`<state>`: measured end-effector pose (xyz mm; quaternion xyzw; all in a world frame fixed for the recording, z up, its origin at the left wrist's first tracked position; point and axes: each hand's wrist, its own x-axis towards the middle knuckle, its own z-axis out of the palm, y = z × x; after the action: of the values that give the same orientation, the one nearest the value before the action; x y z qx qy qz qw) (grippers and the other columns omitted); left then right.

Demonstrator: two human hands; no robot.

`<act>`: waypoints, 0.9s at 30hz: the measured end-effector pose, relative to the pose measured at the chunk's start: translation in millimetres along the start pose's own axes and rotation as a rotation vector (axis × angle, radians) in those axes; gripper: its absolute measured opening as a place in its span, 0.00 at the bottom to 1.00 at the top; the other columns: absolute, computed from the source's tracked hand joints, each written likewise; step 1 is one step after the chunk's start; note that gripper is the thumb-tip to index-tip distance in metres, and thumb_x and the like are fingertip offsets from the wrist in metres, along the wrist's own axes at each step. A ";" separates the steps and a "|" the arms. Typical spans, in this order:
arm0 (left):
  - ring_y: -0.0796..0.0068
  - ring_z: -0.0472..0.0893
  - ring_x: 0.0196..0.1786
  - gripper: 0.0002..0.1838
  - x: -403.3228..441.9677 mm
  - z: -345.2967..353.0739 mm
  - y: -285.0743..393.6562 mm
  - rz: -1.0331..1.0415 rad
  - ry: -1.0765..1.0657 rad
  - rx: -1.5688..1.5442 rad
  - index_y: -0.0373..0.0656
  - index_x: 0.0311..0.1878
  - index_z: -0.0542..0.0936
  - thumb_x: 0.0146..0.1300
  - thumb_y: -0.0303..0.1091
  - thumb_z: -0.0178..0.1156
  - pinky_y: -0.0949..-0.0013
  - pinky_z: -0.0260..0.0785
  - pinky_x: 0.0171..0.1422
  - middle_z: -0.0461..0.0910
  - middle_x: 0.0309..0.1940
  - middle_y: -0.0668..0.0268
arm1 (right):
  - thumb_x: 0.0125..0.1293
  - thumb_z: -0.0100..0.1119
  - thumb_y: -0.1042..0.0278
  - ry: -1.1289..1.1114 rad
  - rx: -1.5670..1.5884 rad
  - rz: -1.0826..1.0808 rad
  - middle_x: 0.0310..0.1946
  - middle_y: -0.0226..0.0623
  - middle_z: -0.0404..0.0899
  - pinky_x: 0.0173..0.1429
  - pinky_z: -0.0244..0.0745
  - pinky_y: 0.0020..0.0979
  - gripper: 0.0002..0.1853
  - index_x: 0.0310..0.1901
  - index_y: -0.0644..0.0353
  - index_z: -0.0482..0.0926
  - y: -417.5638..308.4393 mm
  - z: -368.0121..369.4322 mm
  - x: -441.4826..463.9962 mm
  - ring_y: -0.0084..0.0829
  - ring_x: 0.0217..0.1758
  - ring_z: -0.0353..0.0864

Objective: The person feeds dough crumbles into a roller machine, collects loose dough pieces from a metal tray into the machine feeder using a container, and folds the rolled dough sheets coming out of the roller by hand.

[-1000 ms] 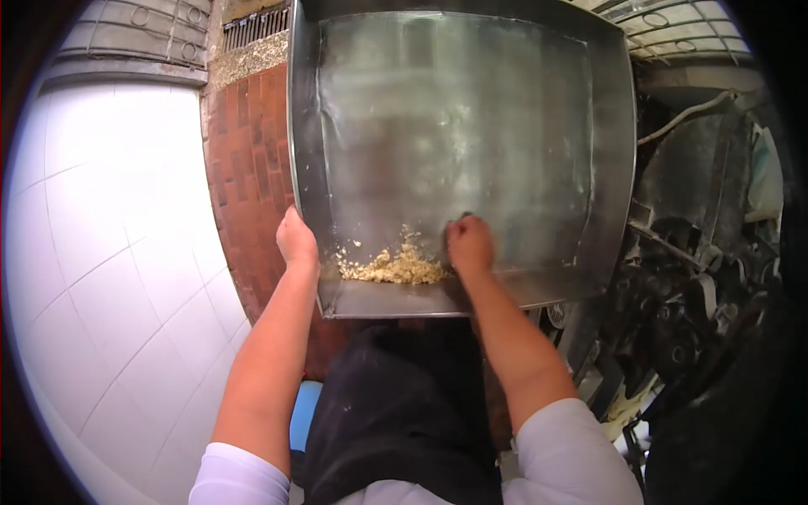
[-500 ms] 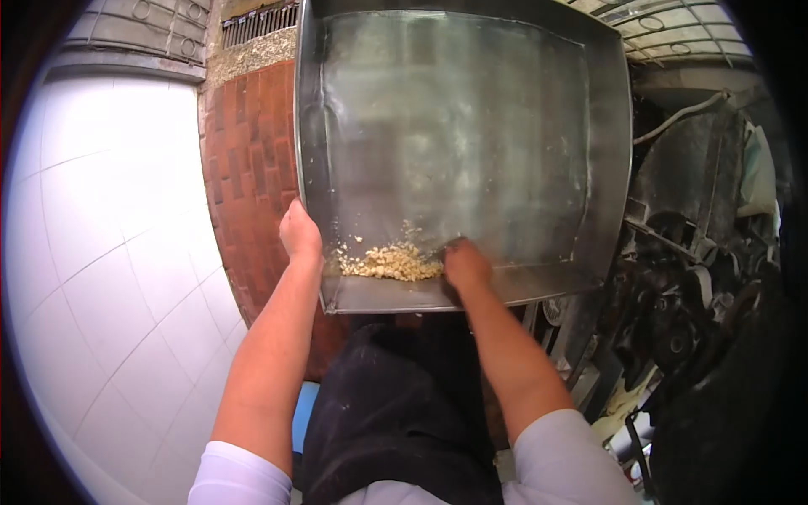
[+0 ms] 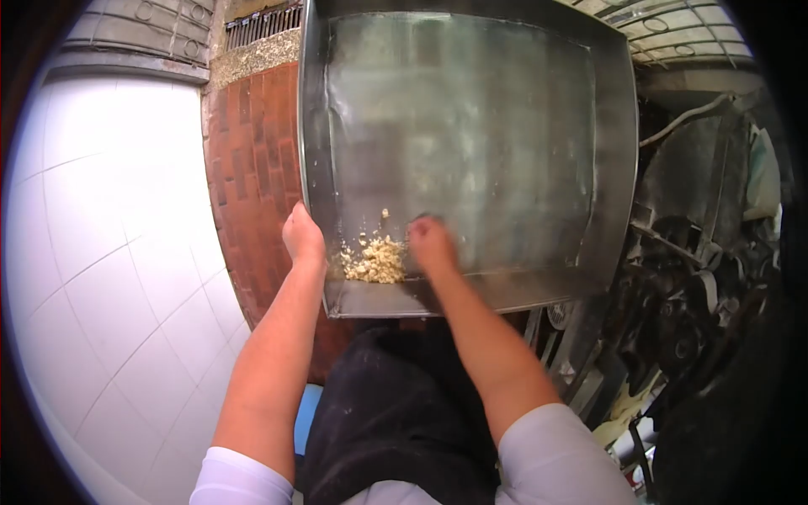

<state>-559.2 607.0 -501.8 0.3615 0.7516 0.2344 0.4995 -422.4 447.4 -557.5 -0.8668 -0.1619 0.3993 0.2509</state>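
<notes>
Metal surrounds your work: a wide, shallow tray (image 3: 471,126) fills the upper middle of the frame, and the pale crumbs (image 3: 376,262) lie in its lower left corner, close to the near wall. Judging by how they lie, you look well along with the gathering. Most of the crumbs form one loose heap, and most of the tray's floor to the upper right of it shows as bare, streaked metal. What looks undone is small: a stray lump stands apart just above the heap, and a thin scatter of bits trails toward the left wall. The heap itself lies inside the tray.

Your left hand (image 3: 304,236) is at the tray's left rim, its fingers apparently folded around the edge, though the wall hides part of that grip. That arm reaches up from the lower left, nearly straight. Your right hand (image 3: 434,244) is over the tray, just right of the heap, with the fingers curled in and the knuckles blurred. Something dark shows at the fingertips, but you cannot tell from this view whether it is held. The right forearm slants up from the lower right, crossing above the near wall.
</notes>
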 end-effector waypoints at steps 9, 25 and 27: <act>0.76 0.76 0.35 0.22 -3.4 3.4 4.7 0.033 -0.014 0.028 0.32 0.36 0.81 0.65 0.44 0.47 0.70 0.66 0.42 0.80 0.30 0.66 | 0.59 0.60 0.58 0.253 -0.066 -0.463 0.39 0.46 0.77 0.45 0.73 0.44 0.11 0.37 0.56 0.81 -59.8 6.0 35.9 0.48 0.43 0.76; 0.76 0.74 0.30 0.23 9.2 -1.1 -11.2 0.099 0.043 0.111 0.31 0.32 0.79 0.64 0.45 0.48 0.68 0.65 0.39 0.78 0.25 0.65 | 0.59 0.59 0.54 -0.168 -0.178 0.330 0.49 0.51 0.74 0.57 0.71 0.46 0.21 0.48 0.60 0.74 -6.2 14.2 -36.4 0.50 0.53 0.76; 0.76 0.75 0.31 0.23 10.1 -1.3 -12.0 0.077 0.018 0.061 0.31 0.32 0.79 0.65 0.45 0.47 0.69 0.66 0.39 0.78 0.25 0.65 | 0.59 0.59 0.55 -0.172 -0.153 0.350 0.50 0.53 0.73 0.57 0.71 0.46 0.21 0.50 0.60 0.73 -19.6 36.9 -50.3 0.51 0.53 0.75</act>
<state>-566.6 607.3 -515.7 0.4034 0.7483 0.2335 0.4720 -484.2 450.6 -536.2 -0.8610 -0.0595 0.4959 0.0962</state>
